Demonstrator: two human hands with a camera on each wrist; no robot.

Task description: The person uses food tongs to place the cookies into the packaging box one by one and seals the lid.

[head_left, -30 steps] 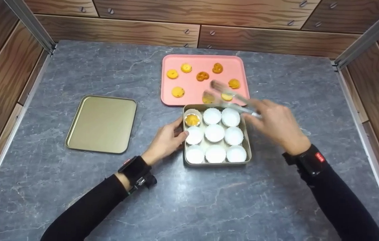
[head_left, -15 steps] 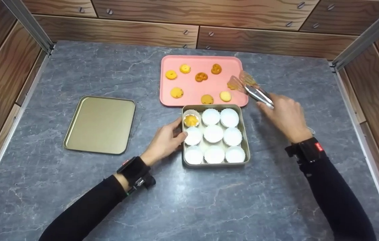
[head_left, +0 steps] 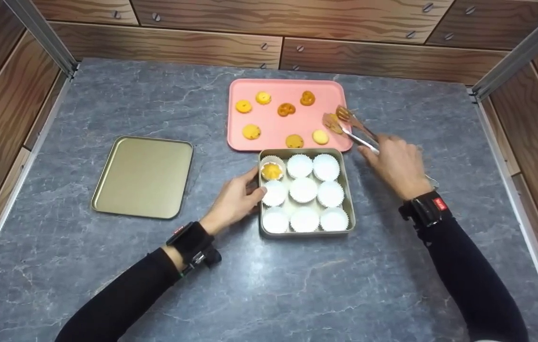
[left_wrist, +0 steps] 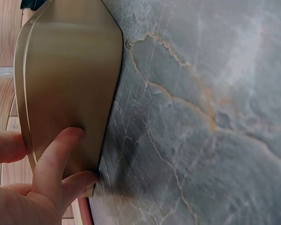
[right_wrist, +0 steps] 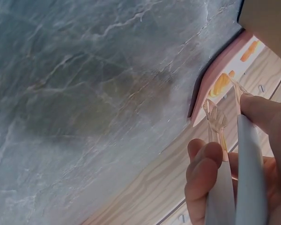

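My left hand (head_left: 235, 203) holds the left wall of a gold square tin (head_left: 350, 227), thumb at the rim and fingers against the outside (left_wrist: 68, 79). Inside stand several white paper cups (head_left: 303, 190); the back-left one bears a star-shaped yellow cookie (head_left: 272, 171). My right hand (head_left: 399, 166) grips a pair of tongs (head_left: 358, 139) with clear slotted heads, seen from behind in the right wrist view (right_wrist: 220, 187). The spread heads stand on either side of a swirled cookie (head_left: 333, 117) at the right of the pink tray (head_left: 269, 142), partly hidden by them.
Several other cookies lie on the tray, among them two brown pretzel-shaped ones (head_left: 286, 109) and a round pale one (head_left: 320, 137). The tray's front edge meets the tin's back. A gold lid (head_left: 143, 176) lies at left on the grey marbled table (head_left: 231, 304). Wood-patterned walls (head_left: 178, 42) surround it.
The tongs in my right hand swung from over the tray's front edge to the right, then came slightly left around the swirled cookie. My left hand keeps its hold on the tin.
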